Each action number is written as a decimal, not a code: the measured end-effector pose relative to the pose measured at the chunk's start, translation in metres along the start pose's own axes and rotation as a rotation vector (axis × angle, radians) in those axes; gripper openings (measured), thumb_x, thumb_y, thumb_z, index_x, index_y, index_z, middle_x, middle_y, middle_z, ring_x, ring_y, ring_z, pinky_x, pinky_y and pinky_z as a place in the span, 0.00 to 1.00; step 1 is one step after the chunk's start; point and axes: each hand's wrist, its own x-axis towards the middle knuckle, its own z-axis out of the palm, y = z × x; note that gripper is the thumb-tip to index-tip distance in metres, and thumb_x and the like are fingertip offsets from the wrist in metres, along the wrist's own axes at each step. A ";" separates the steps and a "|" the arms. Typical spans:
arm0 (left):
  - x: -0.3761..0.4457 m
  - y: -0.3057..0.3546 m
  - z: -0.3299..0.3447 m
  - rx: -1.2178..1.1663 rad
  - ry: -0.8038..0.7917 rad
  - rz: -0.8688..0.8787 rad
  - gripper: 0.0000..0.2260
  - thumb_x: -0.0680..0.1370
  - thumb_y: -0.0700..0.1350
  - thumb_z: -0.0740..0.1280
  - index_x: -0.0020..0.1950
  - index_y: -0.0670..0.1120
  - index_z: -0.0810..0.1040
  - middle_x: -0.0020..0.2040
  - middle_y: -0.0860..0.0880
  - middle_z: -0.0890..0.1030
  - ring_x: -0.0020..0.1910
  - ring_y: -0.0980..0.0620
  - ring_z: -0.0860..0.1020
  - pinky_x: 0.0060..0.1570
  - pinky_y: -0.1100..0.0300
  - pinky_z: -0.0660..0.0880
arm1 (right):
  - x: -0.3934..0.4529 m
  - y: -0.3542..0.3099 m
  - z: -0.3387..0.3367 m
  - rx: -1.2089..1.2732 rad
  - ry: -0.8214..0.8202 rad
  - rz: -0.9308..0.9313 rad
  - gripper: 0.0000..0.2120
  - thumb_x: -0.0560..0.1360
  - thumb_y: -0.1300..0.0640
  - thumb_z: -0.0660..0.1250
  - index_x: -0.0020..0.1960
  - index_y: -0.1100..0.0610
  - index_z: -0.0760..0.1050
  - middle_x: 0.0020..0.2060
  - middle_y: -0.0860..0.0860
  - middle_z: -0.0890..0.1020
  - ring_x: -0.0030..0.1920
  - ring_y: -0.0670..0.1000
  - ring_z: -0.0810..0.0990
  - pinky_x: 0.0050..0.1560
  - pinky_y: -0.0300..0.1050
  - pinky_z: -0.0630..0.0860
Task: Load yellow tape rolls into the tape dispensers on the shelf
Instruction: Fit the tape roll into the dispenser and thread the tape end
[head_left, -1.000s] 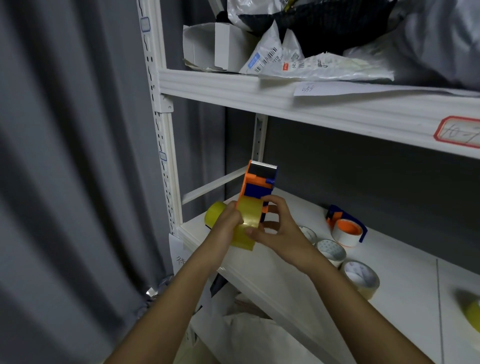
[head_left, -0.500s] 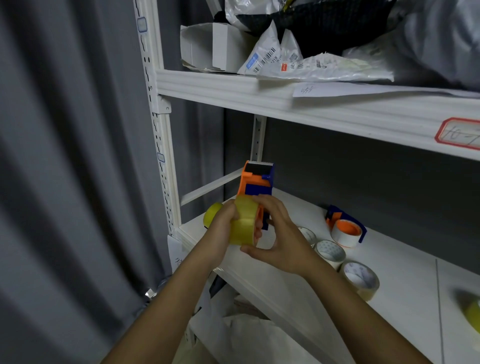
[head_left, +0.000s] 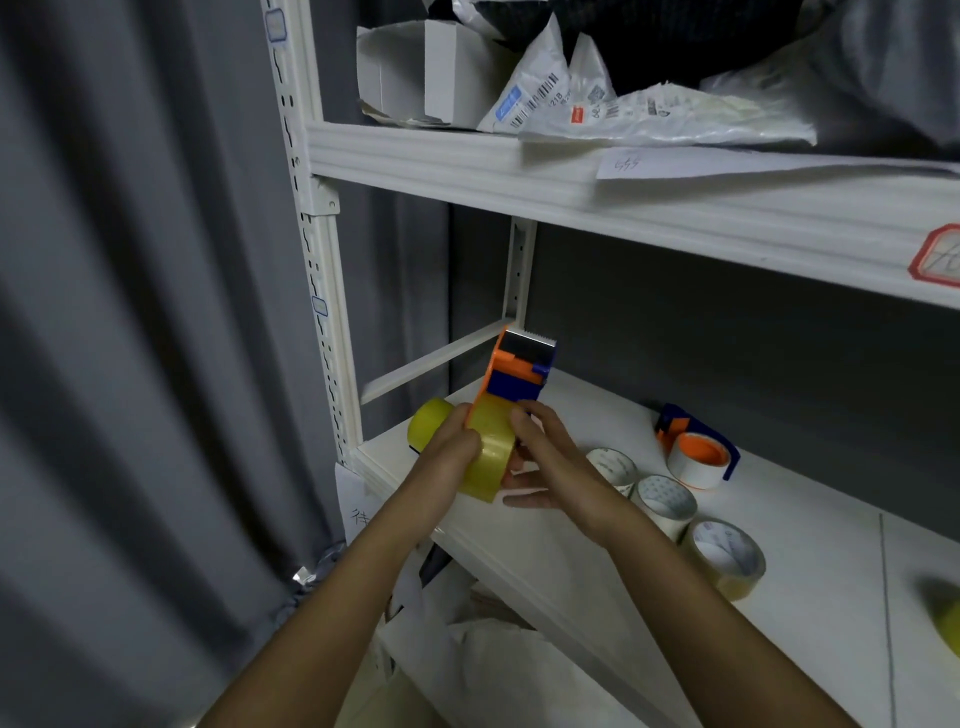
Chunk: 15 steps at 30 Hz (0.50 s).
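An orange and blue tape dispenser (head_left: 514, 371) is held upright above the left end of the white shelf (head_left: 810, 545), its serrated blade at the top. A yellow tape roll (head_left: 491, 457) sits against the dispenser's lower part. My left hand (head_left: 449, 452) grips the roll from the left. From the right, my right hand (head_left: 545, 462) holds the dispenser, thumb on top by the roll and fingers underneath. A second yellow roll (head_left: 427, 423) lies on the shelf behind my left hand. Another orange and blue dispenser (head_left: 693, 447) with a white roll lies further right.
Three pale tape rolls (head_left: 665, 501) lie in a row on the shelf right of my hands. A blurred yellow roll (head_left: 948, 618) shows at the right edge. The upper shelf (head_left: 571, 171) holds a white box and plastic parcels. A grey curtain (head_left: 135, 338) hangs left.
The roll has turned and slid lower against the dispenser. My left hand has shifted its grip around the roll, and my right thumb now rests on top near it.
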 end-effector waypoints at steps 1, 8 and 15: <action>0.004 -0.003 0.001 0.009 -0.003 -0.014 0.18 0.79 0.33 0.51 0.66 0.45 0.68 0.51 0.51 0.75 0.48 0.54 0.75 0.44 0.59 0.72 | -0.002 0.003 0.000 -0.031 -0.019 -0.077 0.31 0.68 0.37 0.67 0.68 0.38 0.60 0.56 0.44 0.76 0.52 0.47 0.82 0.46 0.42 0.80; 0.021 -0.027 -0.004 0.027 -0.030 -0.027 0.19 0.79 0.36 0.52 0.69 0.48 0.67 0.57 0.49 0.74 0.57 0.49 0.74 0.43 0.60 0.72 | -0.010 0.024 0.002 -0.380 0.046 -0.354 0.45 0.62 0.52 0.79 0.69 0.36 0.57 0.64 0.44 0.67 0.59 0.42 0.74 0.53 0.42 0.79; 0.020 -0.048 -0.007 0.057 -0.042 0.003 0.20 0.69 0.47 0.53 0.45 0.71 0.75 0.40 0.64 0.81 0.40 0.67 0.80 0.30 0.73 0.73 | -0.005 0.017 0.010 0.071 0.055 -0.013 0.25 0.62 0.43 0.74 0.58 0.39 0.71 0.51 0.55 0.80 0.49 0.53 0.83 0.42 0.42 0.80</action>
